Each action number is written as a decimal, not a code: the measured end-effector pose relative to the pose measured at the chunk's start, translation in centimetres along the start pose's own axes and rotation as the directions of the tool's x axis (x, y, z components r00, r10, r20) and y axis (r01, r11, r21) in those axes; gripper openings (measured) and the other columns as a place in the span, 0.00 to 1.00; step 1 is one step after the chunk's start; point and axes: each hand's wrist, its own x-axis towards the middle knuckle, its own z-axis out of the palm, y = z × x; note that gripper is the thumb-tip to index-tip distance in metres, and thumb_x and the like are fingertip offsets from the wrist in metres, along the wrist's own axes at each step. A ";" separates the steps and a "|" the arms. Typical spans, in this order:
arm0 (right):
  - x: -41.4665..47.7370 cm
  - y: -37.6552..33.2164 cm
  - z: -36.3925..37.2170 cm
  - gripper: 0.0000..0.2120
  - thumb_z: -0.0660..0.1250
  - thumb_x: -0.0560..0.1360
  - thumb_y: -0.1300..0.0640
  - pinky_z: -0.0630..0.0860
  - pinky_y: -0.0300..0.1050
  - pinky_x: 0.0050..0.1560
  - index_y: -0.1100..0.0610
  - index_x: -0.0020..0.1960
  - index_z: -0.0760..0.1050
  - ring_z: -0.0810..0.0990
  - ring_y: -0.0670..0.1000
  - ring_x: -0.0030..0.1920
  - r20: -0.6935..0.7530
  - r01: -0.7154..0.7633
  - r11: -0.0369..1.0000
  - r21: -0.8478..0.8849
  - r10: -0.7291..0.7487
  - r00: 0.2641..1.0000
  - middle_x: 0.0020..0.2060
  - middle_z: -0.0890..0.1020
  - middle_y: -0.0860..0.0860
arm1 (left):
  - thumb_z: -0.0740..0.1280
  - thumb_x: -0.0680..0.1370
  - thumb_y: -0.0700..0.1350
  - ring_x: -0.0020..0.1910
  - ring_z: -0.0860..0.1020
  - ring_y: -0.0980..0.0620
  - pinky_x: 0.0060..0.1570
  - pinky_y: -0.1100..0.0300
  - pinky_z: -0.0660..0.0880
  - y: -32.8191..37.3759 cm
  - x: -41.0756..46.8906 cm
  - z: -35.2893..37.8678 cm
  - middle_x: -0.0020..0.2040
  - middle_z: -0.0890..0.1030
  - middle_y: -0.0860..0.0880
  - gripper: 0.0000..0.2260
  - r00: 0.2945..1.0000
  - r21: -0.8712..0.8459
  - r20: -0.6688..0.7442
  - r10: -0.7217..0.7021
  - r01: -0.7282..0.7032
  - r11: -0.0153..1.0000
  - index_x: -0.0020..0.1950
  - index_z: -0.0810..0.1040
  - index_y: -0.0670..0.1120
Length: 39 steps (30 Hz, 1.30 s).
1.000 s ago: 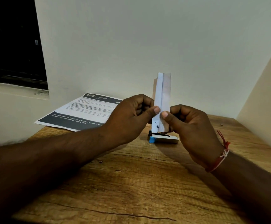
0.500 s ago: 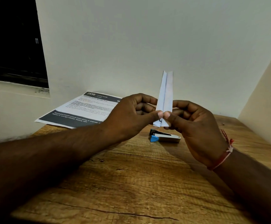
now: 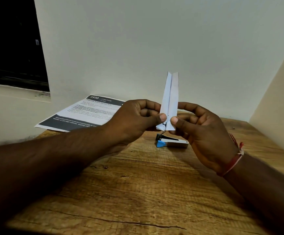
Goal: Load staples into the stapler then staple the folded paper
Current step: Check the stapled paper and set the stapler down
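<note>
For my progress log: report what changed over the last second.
The folded paper rose slightly, so its lower end now sits just above the stapler instead of overlapping it in view. Nothing was taken or released: left hand and right hand both keep pinching the paper's lower end. The stapler on the wooden table and the printed sheet behind did not move.

left hand [image 3: 134,117]: raised, pinching folded paper [image 3: 171,95] | right hand [image 3: 205,133]: raised, pinching it
</note>
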 end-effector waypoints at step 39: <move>2.1 0.9 -3.0 0.12 0.78 0.74 0.59 0.88 0.45 0.48 0.60 0.56 0.85 0.87 0.52 0.44 -0.175 0.012 0.990 0.139 0.013 0.984 0.44 0.89 0.51 | 0.80 0.79 0.38 0.44 0.90 0.52 0.54 0.50 0.89 -0.6 1.3 -2.7 0.42 0.90 0.47 0.15 0.998 0.075 -0.054 0.045 -0.041 0.996 0.65 0.86 0.43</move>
